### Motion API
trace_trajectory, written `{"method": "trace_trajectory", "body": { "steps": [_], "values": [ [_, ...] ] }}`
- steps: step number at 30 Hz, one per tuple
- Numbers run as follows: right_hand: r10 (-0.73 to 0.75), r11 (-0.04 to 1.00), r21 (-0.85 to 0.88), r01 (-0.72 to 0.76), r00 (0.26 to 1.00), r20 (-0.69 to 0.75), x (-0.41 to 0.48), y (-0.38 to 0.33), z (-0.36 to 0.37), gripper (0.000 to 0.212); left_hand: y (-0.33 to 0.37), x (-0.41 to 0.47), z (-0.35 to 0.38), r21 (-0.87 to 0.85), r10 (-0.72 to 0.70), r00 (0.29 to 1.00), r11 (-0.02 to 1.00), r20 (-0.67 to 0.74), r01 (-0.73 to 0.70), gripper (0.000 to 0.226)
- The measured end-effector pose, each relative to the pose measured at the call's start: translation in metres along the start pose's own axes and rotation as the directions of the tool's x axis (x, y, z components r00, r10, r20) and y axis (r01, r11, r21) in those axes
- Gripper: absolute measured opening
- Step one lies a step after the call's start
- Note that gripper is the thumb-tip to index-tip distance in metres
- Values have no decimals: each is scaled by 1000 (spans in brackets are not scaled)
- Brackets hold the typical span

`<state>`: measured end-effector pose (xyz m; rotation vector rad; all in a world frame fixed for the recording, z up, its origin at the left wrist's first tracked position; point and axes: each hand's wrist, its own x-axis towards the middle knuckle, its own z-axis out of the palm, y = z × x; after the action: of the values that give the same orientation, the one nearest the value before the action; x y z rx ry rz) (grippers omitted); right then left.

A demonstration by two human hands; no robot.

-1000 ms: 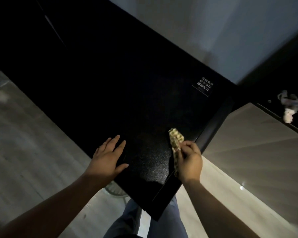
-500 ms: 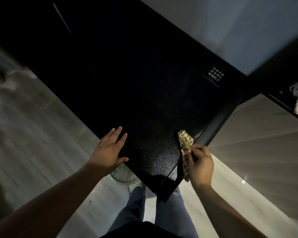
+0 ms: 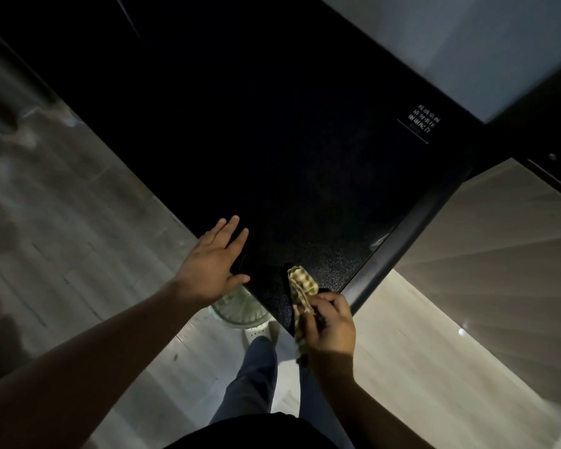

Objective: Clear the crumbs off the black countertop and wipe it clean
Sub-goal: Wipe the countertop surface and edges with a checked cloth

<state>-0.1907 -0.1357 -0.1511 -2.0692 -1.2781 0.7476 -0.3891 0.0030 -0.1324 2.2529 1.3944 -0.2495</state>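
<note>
The black speckled countertop [image 3: 305, 176] fills the middle of the view, its near corner pointing toward me. My left hand [image 3: 212, 264] lies flat with fingers spread on the counter's left edge. My right hand [image 3: 329, 328] is closed around a yellow checked cloth [image 3: 300, 286] at the near corner. The cloth's upper end rests on the counter surface, and its lower end hangs below my fist. No crumbs can be made out on the dark surface.
A small white printed label [image 3: 423, 119] sits on the counter's far right. A round wire fan base [image 3: 240, 311] stands on the pale wood floor under the near corner, beside my legs. A light wall rises at the back right.
My right hand has dragged the cloth toward me, from the right edge down to the counter's near corner. My left hand has slid outward to the left edge.
</note>
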Motion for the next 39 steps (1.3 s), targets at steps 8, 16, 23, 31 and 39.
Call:
{"method": "trace_trajectory", "body": {
  "steps": [8, 16, 23, 31, 39],
  "values": [
    [140, 956, 275, -99, 981, -134, 35, -18, -13, 13, 2, 5, -8, 12, -36, 999, 999, -13, 36, 75],
    [-49, 991, 104, 80, 961, -271, 155, -5, -84, 12, 33, 34, -26, -68, -204, 970, 978, -128, 197, 55],
    [-65, 997, 14, 73, 951, -303, 248, 14, -138, 11, 77, 84, -55, -247, -98, 975, 968, -201, 47, 54],
    [-7, 995, -91, -27, 935, -355, 350, 47, -183, 19, 117, 160, -74, -249, -84, 992, 967, -95, 58, 54],
    [28, 976, -192, -104, 932, -361, 430, 66, -192, 24, 125, 212, -63, 35, -88, 989, 995, -119, 92, 73]
  ]
}}
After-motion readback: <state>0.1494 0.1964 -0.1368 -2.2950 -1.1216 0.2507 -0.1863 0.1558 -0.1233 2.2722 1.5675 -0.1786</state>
